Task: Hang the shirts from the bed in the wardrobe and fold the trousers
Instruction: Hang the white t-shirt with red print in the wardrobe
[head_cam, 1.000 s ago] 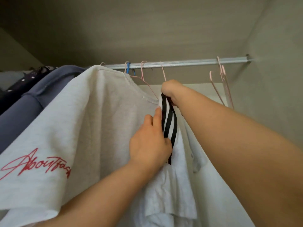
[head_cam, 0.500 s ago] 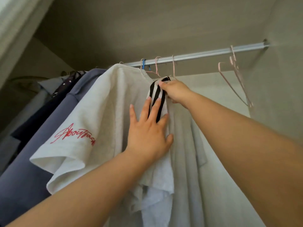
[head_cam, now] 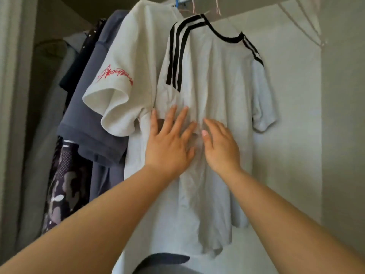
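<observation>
A white shirt with black shoulder stripes and a black collar point(head_cam: 219, 80) hangs on a pink hanger in the wardrobe, facing me. My left hand point(head_cam: 169, 143) lies flat on its chest area, fingers spread. My right hand point(head_cam: 219, 147) rests beside it on the same cloth, fingers relaxed and slightly bent. Neither hand grips anything. To the left hangs a white T-shirt with red script on the sleeve point(head_cam: 122, 76).
Further left hang a grey-blue shirt point(head_cam: 88, 107), dark patterned garments point(head_cam: 65, 184) and a grey garment bag point(head_cam: 45, 107). Empty pink hangers point(head_cam: 304, 26) hang at the upper right. The wardrobe's side wall point(head_cam: 343, 115) stands close on the right.
My right hand let go of the striped shoulder near the rail and dropped to the shirt's chest. My left hand slid lower too. The view tilted down, and the striped shirt hangs fully spread.
</observation>
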`<action>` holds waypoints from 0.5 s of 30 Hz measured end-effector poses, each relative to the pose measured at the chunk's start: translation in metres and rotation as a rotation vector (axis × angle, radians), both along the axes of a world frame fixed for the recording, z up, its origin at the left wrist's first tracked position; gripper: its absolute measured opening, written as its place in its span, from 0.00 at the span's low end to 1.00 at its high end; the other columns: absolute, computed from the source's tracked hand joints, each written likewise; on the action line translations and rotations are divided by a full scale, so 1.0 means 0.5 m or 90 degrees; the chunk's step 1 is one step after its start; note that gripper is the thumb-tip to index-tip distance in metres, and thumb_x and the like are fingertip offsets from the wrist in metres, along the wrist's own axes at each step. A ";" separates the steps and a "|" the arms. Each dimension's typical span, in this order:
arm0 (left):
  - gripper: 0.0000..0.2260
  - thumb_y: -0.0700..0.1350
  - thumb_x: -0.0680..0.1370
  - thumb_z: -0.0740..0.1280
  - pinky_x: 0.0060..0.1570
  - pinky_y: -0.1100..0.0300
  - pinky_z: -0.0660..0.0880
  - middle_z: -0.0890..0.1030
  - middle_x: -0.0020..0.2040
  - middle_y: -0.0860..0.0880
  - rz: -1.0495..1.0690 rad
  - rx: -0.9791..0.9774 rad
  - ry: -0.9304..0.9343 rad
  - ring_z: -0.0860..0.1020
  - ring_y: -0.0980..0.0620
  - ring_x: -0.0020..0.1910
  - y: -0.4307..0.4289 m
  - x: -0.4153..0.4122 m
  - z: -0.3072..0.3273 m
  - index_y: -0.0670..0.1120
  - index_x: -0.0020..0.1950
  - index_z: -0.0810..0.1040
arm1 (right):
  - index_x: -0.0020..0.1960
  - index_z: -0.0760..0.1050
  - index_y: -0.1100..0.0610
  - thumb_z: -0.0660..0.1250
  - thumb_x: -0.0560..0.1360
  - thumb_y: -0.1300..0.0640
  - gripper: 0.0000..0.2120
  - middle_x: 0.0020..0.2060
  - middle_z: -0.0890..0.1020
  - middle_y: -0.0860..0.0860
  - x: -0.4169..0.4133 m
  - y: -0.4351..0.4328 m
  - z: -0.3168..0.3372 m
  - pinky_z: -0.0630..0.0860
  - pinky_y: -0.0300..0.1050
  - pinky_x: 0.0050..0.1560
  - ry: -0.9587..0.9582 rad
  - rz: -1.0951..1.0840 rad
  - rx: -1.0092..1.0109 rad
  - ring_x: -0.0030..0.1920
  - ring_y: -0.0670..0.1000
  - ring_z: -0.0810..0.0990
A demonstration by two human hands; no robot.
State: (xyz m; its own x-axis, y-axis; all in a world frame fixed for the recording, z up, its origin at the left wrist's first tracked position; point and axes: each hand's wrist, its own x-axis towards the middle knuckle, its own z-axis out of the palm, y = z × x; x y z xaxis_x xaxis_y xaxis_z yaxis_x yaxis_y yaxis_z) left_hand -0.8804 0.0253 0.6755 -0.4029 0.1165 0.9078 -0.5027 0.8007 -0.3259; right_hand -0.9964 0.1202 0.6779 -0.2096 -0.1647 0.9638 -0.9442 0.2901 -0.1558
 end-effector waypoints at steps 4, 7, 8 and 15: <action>0.25 0.56 0.79 0.54 0.69 0.41 0.32 0.51 0.78 0.48 0.035 0.003 -0.069 0.48 0.43 0.77 -0.001 0.039 -0.119 0.53 0.76 0.59 | 0.72 0.64 0.56 0.58 0.80 0.54 0.22 0.71 0.67 0.54 0.020 0.003 -0.172 0.59 0.44 0.67 -0.071 -0.029 0.068 0.70 0.55 0.65; 0.26 0.56 0.79 0.54 0.70 0.40 0.35 0.50 0.78 0.48 0.065 0.064 -0.118 0.47 0.44 0.77 -0.005 0.075 -0.242 0.54 0.77 0.57 | 0.74 0.62 0.54 0.57 0.80 0.54 0.23 0.73 0.63 0.53 0.056 0.000 -0.303 0.59 0.46 0.69 -0.131 -0.022 0.133 0.71 0.54 0.62; 0.26 0.57 0.79 0.54 0.71 0.39 0.36 0.50 0.79 0.48 0.086 0.083 -0.130 0.47 0.44 0.77 -0.006 0.090 -0.286 0.55 0.77 0.56 | 0.74 0.62 0.54 0.57 0.80 0.54 0.23 0.73 0.63 0.52 0.070 -0.002 -0.347 0.60 0.47 0.69 -0.146 -0.010 0.157 0.71 0.54 0.62; 0.26 0.57 0.79 0.56 0.71 0.41 0.34 0.51 0.78 0.50 0.217 0.279 -0.197 0.46 0.46 0.77 -0.026 0.255 -0.532 0.56 0.77 0.55 | 0.71 0.66 0.59 0.62 0.77 0.56 0.23 0.70 0.67 0.57 0.205 -0.038 -0.557 0.63 0.51 0.68 -0.173 0.108 0.315 0.70 0.58 0.66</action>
State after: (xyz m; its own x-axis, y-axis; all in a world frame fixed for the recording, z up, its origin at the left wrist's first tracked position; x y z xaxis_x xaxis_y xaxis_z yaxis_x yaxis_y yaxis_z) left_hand -0.7530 0.0122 0.4098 -0.6026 -0.4212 0.6778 -0.6884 0.7040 -0.1746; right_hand -0.8938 0.1010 0.3994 -0.3693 -0.6344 0.6791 -0.9291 0.2383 -0.2827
